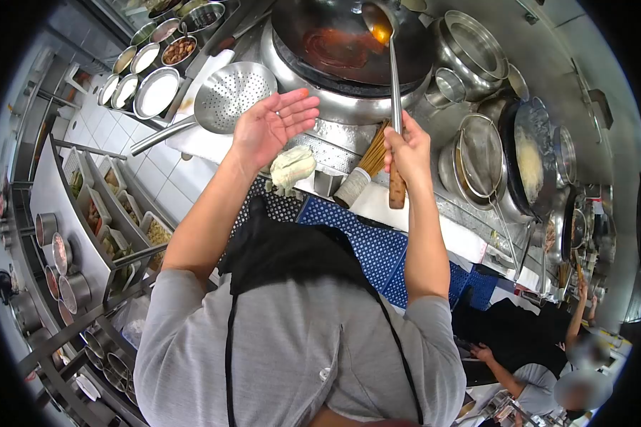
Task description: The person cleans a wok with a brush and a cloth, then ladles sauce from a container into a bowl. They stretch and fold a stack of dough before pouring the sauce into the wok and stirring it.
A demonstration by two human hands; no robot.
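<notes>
Grasping the wooden handle of a metal ladle, the right hand is wrapped around it, thumb on top; from my remote seat I follow the shaft up to its bowl, which holds glossy orange liquid over the right side of a dark wok. A reddish-brown sauce coats the wok's inside. The left hand is released, palm upturned, fingers extended, holding nothing. It overlaps the edge of a perforated skimmer (I cannot tell if they touch). Just below sits a crumpled pale cloth; between the hands leans a bamboo wok brush. Farther right, a round mesh strainer rests on a pot.
</notes>
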